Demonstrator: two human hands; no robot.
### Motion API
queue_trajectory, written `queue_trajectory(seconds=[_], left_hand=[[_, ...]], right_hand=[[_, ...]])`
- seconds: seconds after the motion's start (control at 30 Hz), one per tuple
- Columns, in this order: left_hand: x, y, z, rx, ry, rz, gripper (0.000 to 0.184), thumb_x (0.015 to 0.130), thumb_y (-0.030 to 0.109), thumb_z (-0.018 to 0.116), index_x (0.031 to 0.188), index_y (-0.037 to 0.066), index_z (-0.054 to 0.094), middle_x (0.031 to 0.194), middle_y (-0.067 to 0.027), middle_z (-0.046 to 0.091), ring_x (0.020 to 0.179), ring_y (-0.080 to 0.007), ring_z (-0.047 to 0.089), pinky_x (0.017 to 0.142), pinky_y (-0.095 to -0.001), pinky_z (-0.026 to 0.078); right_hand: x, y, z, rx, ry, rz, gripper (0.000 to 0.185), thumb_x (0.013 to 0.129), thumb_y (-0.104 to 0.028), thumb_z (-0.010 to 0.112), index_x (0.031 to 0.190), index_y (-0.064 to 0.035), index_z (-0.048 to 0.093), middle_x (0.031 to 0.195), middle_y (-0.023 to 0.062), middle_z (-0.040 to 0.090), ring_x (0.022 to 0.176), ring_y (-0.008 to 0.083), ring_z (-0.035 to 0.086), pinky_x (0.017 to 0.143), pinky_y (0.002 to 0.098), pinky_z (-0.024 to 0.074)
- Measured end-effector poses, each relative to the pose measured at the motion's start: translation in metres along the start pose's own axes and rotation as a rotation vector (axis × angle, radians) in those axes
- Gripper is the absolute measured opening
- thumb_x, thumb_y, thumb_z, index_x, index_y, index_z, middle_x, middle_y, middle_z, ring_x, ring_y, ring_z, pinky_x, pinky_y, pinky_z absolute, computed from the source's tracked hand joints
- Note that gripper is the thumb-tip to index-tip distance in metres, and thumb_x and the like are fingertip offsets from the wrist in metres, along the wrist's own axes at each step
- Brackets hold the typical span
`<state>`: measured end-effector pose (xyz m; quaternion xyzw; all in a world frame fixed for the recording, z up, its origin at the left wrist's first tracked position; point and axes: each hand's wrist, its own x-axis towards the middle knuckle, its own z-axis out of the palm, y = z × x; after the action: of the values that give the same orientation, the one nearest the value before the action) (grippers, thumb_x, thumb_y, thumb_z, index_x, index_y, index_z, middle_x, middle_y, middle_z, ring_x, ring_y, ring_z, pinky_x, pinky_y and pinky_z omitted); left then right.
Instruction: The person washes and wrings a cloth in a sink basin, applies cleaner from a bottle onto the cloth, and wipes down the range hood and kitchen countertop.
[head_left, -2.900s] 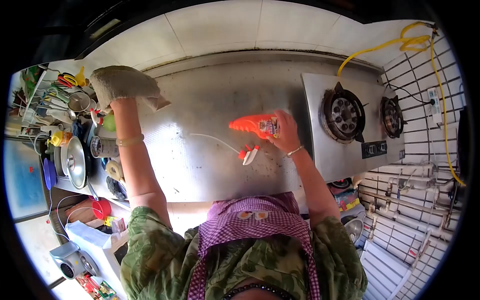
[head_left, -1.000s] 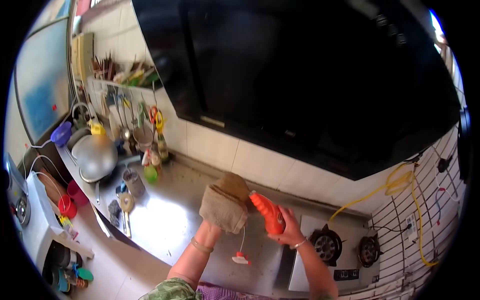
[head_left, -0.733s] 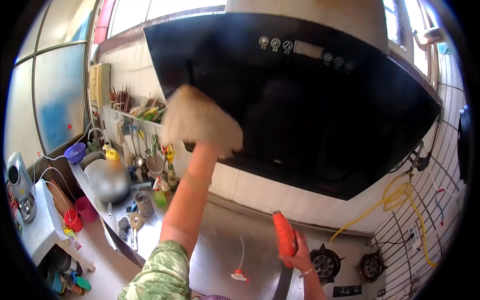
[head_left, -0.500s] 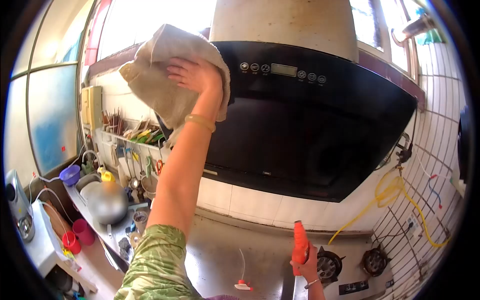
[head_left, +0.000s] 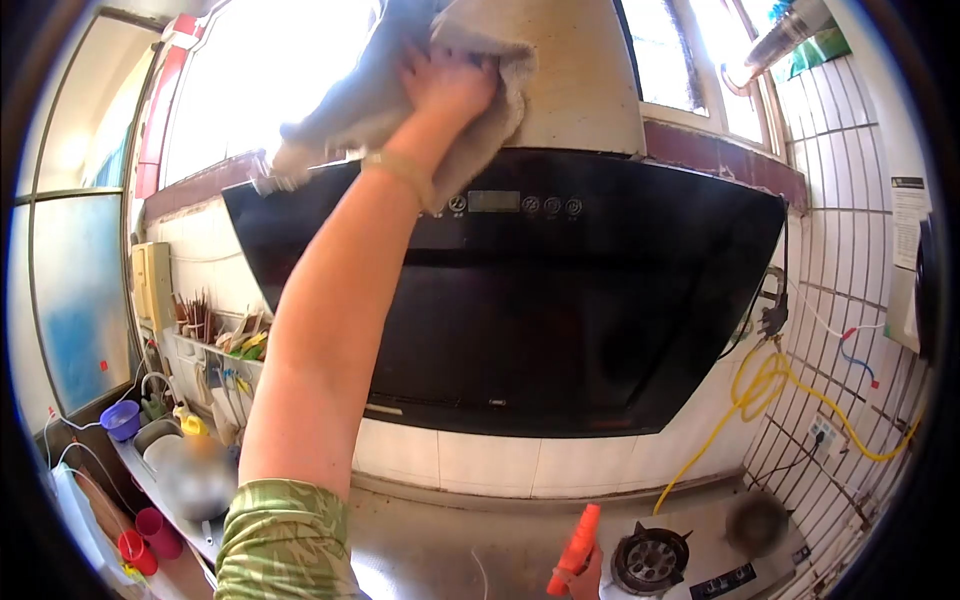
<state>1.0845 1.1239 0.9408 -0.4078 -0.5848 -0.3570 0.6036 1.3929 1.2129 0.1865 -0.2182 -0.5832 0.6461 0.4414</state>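
Note:
My left hand [head_left: 452, 88] is raised high with a beige-grey cloth [head_left: 365, 115] under it, fingers spread on the fabric. It holds the cloth at the left side of the pale range hood duct [head_left: 590, 85], just above the black hood panel [head_left: 560, 320]. Part of the cloth hangs loose to the left, blurred. Low in the view, my right hand [head_left: 592, 580] is wrapped round an orange-red bottle [head_left: 577, 548], which leans to the right. Most of that hand is cut off by the lower edge. A thin pale tube [head_left: 482, 570] shows on the steel counter.
A gas stove [head_left: 690, 560] stands at lower right, with a yellow hose [head_left: 755, 390] on the wall above it. At left are a wok [head_left: 195, 480], a purple bowl [head_left: 121, 420], red cups [head_left: 158, 533] and a utensil shelf [head_left: 215, 350]. Bright windows [head_left: 270, 80] flank the duct.
My left hand has carried the cloth up and right, from the hood panel's left end to the duct. My right hand and bottle sit lower, and the view has tilted upward.

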Motion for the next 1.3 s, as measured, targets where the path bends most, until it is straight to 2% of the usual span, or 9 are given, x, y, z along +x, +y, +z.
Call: queue_trajectory(seconds=[0.17, 0.23, 0.37, 0.63, 0.77, 0.87, 1.1, 1.2, 1.3], left_hand=[[0.032, 0.067, -0.020, -0.184, -0.142, 0.086, 0.060, 0.095, 0.049, 0.043, 0.147, 0.020, 0.040, 0.157, -0.0071, 0.032, 0.146, -0.0238, 0.026, 0.118, -0.0378, 0.023], [0.018, 0.097, -0.005, 0.076, 0.172, 0.431, 0.049, 0.095, 0.041, 0.047, 0.133, 0.011, 0.055, 0.138, -0.0136, 0.055, 0.130, -0.0306, 0.048, 0.109, -0.0405, 0.037], [-0.026, 0.109, -0.017, -0.041, -0.004, 0.463, 0.055, 0.086, 0.050, 0.056, 0.129, 0.014, 0.060, 0.137, -0.0135, 0.053, 0.128, -0.0314, 0.049, 0.107, -0.0484, 0.039], [0.001, 0.038, -0.023, -0.147, 0.027, 0.563, 0.047, 0.089, 0.038, 0.054, 0.122, 0.006, 0.063, 0.122, -0.0178, 0.064, 0.112, -0.0335, 0.061, 0.100, -0.0406, 0.046], [0.060, -0.051, -0.007, 0.088, 0.092, 0.180, 0.044, 0.094, 0.032, 0.046, 0.123, 0.003, 0.063, 0.126, -0.0192, 0.063, 0.116, -0.0312, 0.061, 0.098, -0.0387, 0.047], [0.047, -0.055, -0.067, 0.046, -0.127, -0.284, 0.054, 0.095, 0.043, 0.046, 0.131, 0.005, 0.058, 0.133, -0.0153, 0.059, 0.123, -0.0318, 0.056, 0.104, -0.0421, 0.041], [0.077, -0.013, -0.061, 0.228, -0.180, -0.475, 0.059, 0.095, 0.052, 0.044, 0.141, 0.015, 0.049, 0.143, -0.0114, 0.050, 0.132, -0.0294, 0.048, 0.110, -0.0486, 0.034], [0.084, 0.019, -0.048, 0.236, -0.174, -0.279, 0.062, 0.095, 0.056, 0.044, 0.145, 0.019, 0.046, 0.148, -0.0097, 0.047, 0.136, -0.0284, 0.044, 0.112, -0.0514, 0.031], [0.063, 0.045, -0.021, 0.254, 0.075, 0.316, 0.067, 0.082, 0.031, 0.060, 0.145, 0.024, 0.039, 0.133, -0.0168, 0.056, 0.125, -0.0351, 0.052, 0.099, -0.0514, 0.043]], right_hand=[[0.010, 0.038, -0.033, -0.433, 0.158, -0.333, 0.094, 0.069, -0.008, 0.081, 0.148, -0.0057, 0.029, 0.124, 0.0093, 0.053, 0.113, 0.0197, 0.052, 0.091, 0.0355, 0.0498], [0.006, 0.018, -0.020, -0.386, 0.171, -0.291, 0.092, 0.067, -0.008, 0.082, 0.145, -0.0047, 0.034, 0.124, 0.0091, 0.053, 0.113, 0.0201, 0.052, 0.092, 0.0356, 0.0494], [0.007, 0.039, -0.013, -0.162, 0.173, -0.196, 0.089, 0.064, -0.008, 0.083, 0.142, -0.0041, 0.040, 0.127, 0.0083, 0.053, 0.115, 0.0201, 0.052, 0.096, 0.0349, 0.0479], [0.011, 0.012, 0.003, -0.212, 0.084, -0.222, 0.088, 0.068, -0.011, 0.080, 0.144, -0.0038, 0.036, 0.129, 0.0080, 0.052, 0.115, 0.0192, 0.052, 0.096, 0.0343, 0.0477], [0.012, 0.019, -0.011, -0.101, 0.124, -0.242, 0.089, 0.069, -0.017, 0.081, 0.145, -0.0037, 0.036, 0.131, 0.0070, 0.052, 0.116, 0.0202, 0.052, 0.098, 0.0348, 0.0464], [-0.008, -0.075, 0.020, 0.229, 0.143, 0.098, 0.091, 0.069, -0.021, 0.082, 0.145, -0.0033, 0.036, 0.132, 0.0075, 0.051, 0.119, 0.0210, 0.051, 0.099, 0.0349, 0.0454], [0.018, -0.023, -0.005, -0.076, 0.102, -0.037, 0.088, 0.073, -0.015, 0.076, 0.149, -0.0070, 0.032, 0.122, 0.0060, 0.050, 0.107, 0.0190, 0.050, 0.087, 0.0333, 0.0441], [0.022, -0.028, 0.003, 0.012, 0.075, 0.055, 0.088, 0.073, -0.009, 0.071, 0.151, -0.0107, 0.030, 0.108, 0.0027, 0.049, 0.092, 0.0158, 0.050, 0.075, 0.0304, 0.0436], [0.032, -0.005, 0.007, 0.302, 0.045, 0.198, 0.089, 0.074, -0.002, 0.067, 0.153, -0.0144, 0.028, 0.095, -0.0006, 0.049, 0.077, 0.0126, 0.050, 0.063, 0.0275, 0.0430]])
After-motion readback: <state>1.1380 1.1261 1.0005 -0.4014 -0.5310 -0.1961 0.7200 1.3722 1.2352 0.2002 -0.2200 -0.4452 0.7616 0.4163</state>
